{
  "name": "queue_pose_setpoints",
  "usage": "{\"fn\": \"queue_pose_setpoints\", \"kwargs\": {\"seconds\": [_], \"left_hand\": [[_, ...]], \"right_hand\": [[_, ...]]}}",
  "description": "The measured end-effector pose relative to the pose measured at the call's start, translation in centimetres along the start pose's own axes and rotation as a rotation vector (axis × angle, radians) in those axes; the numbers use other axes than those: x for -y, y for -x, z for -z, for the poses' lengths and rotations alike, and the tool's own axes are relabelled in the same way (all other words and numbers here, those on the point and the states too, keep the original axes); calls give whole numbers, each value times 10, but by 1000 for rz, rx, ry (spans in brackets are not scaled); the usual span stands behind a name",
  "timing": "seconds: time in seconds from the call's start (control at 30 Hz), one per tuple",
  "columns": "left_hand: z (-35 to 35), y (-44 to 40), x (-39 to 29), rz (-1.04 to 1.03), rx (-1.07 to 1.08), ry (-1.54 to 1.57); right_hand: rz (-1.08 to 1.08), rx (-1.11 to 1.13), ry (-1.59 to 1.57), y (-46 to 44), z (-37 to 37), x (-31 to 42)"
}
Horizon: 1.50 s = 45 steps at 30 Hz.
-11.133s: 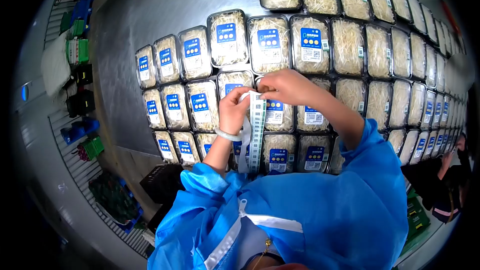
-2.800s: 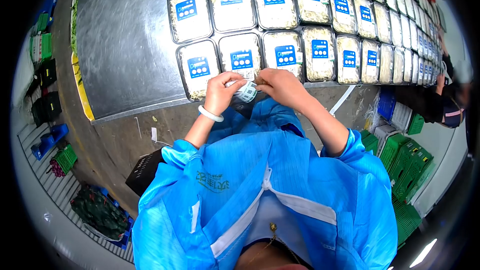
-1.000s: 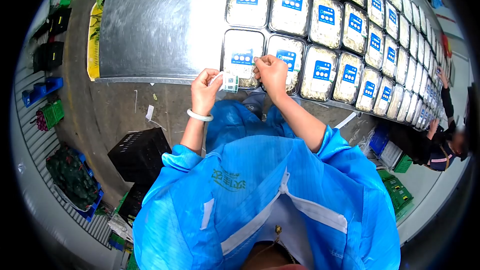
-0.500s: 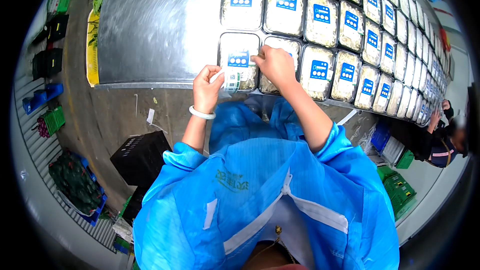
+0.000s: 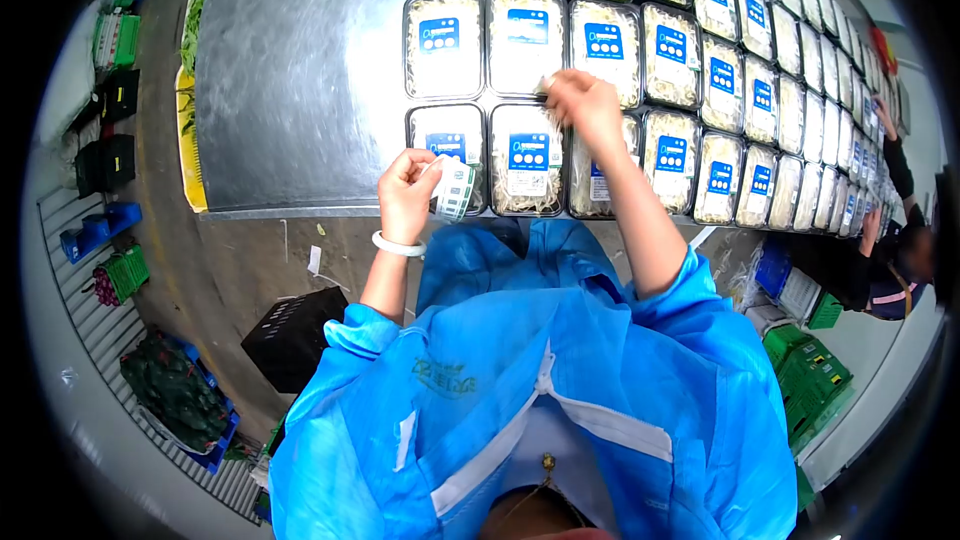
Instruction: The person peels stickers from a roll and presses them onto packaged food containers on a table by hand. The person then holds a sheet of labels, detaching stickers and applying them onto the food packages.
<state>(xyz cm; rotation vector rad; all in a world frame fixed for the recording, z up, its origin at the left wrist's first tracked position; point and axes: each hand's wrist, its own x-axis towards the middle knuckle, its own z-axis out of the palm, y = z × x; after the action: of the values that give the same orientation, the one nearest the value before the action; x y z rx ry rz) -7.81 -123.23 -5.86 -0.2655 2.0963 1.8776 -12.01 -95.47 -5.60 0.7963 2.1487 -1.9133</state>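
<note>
My left hand [image 5: 408, 195] pinches a strip of printed labels [image 5: 456, 187] with a white backing, over the first tray [image 5: 447, 128] of the front row. This black-rimmed tray has a clear top, pale shreds inside and a blue label, and the strip covers part of it. My right hand [image 5: 588, 110], palm down with bent fingers, is over the boundary between the front and second rows. Its fingertips are blurred near the lower corner of a second-row tray [image 5: 525, 60]. The second front tray [image 5: 527, 202] carries a blue label with a white printed label below.
Several rows of similar trays [image 5: 672, 155] run to the right along the metal table [image 5: 300, 90]. A yellow crate [image 5: 190, 150] with greens stands at its left end. Black crates [image 5: 293, 338] sit on the floor. Another person's arm [image 5: 893, 155] reaches in at the far right.
My right hand has left the label strip and moved right and away from me, uncovering the second front tray. My left hand keeps the strip. The view has shifted slightly.
</note>
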Motion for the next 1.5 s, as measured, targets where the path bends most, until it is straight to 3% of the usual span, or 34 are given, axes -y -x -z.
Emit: {"fn": "queue_pose_setpoints", "kwargs": {"seconds": [0.07, 0.33, 0.43, 0.53, 0.57, 0.63, 0.7, 0.8, 0.9, 0.97, 1.0, 1.07, 1.13, 1.37, 1.5], "left_hand": [[-4, -6, -8, -35, 20, 48], [-29, -21, -39, -78, 129, 122], [-38, -24, -42, -95, 143, 146], [-45, -27, -45, -111, 118, 174], [-50, -29, -47, -120, 90, 161], [-61, -29, -53, -97, 61, 169], [-74, -33, -68, -46, 68, 206], [-84, -40, -62, -42, 135, 69], [-92, -40, -60, -57, 195, -108], [-98, -40, -62, -139, 199, -288], [-100, -41, -61, -106, 170, -233], [-103, -41, -58, -39, 107, -121], [-105, -43, -61, -40, 94, -80], [-116, -51, -77, -138, 102, -99], [-123, -58, -76, -125, 108, -30]], "right_hand": [[6, -93, -107, -36, 15, -3], [-157, -183, 247, -88, 0, -8], [14, -220, 753, -87, 3, 4], [89, -163, 859, -80, 18, 19], [178, -107, 750, -73, 19, 23], [218, 226, 293, -46, 14, 28], [373, 519, 367, -5, 16, 45], [669, 481, 563, 15, 27, 34], [720, 417, 647, 15, 44, 24], [464, 346, 451, 8, 63, 22], [337, 311, 353, 3, 73, 20], [-54, 5, -64, -21, 92, 10], [-89, -191, -292, -48, 111, -17], [-212, -362, -37, -63, 105, -20], [6, -363, 679, -68, 110, -24]]}}
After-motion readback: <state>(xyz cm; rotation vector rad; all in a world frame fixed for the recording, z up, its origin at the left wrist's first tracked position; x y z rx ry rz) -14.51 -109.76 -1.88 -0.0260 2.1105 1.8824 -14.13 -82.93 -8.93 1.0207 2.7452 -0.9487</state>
